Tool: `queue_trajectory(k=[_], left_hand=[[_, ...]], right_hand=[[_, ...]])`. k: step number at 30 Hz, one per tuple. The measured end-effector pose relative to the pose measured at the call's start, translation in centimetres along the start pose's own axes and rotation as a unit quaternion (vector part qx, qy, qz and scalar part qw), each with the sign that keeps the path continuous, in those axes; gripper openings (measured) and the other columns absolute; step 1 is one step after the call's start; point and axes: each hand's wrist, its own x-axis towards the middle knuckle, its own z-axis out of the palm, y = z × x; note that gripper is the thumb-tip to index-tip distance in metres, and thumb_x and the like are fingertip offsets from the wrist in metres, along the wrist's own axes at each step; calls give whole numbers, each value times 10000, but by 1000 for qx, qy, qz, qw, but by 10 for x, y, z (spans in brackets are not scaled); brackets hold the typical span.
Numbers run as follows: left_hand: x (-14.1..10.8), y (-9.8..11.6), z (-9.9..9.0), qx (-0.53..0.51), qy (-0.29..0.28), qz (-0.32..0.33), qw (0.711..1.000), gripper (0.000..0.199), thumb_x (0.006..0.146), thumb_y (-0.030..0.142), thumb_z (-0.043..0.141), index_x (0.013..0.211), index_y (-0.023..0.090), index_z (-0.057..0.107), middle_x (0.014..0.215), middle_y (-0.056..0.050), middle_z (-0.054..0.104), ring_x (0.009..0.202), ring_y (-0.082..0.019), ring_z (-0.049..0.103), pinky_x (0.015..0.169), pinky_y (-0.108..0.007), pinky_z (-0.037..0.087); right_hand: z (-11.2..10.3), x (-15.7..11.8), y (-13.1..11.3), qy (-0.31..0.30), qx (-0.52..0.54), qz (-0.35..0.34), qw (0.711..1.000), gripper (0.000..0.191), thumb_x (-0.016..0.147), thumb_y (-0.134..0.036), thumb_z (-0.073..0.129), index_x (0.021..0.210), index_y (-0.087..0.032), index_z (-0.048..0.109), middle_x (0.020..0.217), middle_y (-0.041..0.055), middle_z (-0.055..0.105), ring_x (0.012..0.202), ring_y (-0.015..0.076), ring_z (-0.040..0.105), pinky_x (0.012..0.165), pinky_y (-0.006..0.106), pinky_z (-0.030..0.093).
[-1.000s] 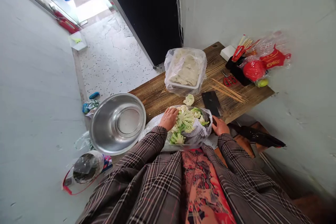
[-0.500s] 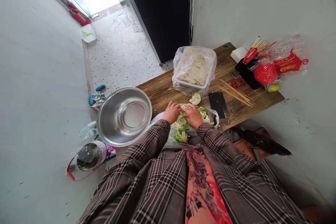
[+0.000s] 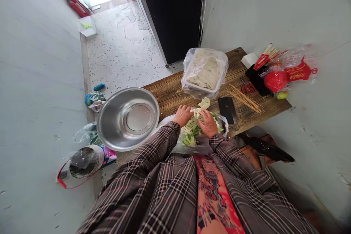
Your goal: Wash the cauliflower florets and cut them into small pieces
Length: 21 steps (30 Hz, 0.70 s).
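Between my two hands is a pale piece of cauliflower (image 3: 196, 113), over a plastic bag (image 3: 179, 148) spread open at the table's near edge. My left hand (image 3: 183, 116) has its fingers bent against the piece's left side. My right hand (image 3: 208, 124) grips it from the right, thumb and fingers curled. Below them, cauliflower florets and green leaves (image 3: 189, 140) lie in the bag. One loose floret (image 3: 204, 103) rests on the wood just beyond my hands. A dark cleaver blade (image 3: 227, 109) lies flat to the right.
A large steel basin (image 3: 109, 128) stands at the left end of the wooden table (image 3: 167, 89). Behind my hands sits a plastic-wrapped white tub (image 3: 204, 69). Wooden skewers (image 3: 245, 98), red-handled scissors (image 3: 248, 87) and a red packet (image 3: 275, 81) lie at the right. A bucket (image 3: 86, 162) is at lower left.
My hands have drawn apart slightly, and more of the cauliflower piece shows between them. The camera view has shifted a little. The basin, tub and cleaver stay in place.
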Motion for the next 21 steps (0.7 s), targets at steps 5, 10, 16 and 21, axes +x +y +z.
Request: queue_trajectory(k=[5, 10, 16, 21], left_hand=[[-18, 5, -11, 5, 53, 4, 999, 242, 940, 269, 425, 907, 199, 655, 956, -108, 588, 986, -258, 491, 962, -446, 347], [-44, -5, -36, -141, 200, -138, 960, 212, 946, 294, 417, 977, 184, 595, 955, -80, 591, 933, -203, 540, 869, -345, 438], [-118, -83, -54, -146, 346, -316, 872, 146, 901, 281, 469, 924, 187, 578, 897, -51, 588, 876, -187, 551, 843, -322, 456], [-167, -117, -43, -36, 239, -419, 875, 233, 832, 259, 555, 1034, 170, 628, 984, -107, 571, 981, -270, 543, 897, -407, 436]], right_hand=[[14, -17, 7, 12, -35, 92, 995, 538, 786, -360, 637, 1246, -134, 474, 1259, 183, 510, 1201, 313, 483, 991, 468, 442], [23, -24, 10, -16, -65, 102, 993, 575, 745, -277, 627, 1274, -115, 467, 1312, 187, 489, 1205, 318, 477, 1014, 443, 417], [27, -23, 2, 3, -81, 103, 991, 530, 720, -216, 593, 1235, -130, 497, 1293, 173, 497, 1173, 317, 478, 1002, 441, 408], [26, -24, 0, 6, -90, 90, 992, 512, 724, -241, 615, 1214, -137, 507, 1233, 170, 510, 1139, 313, 490, 960, 432, 425]])
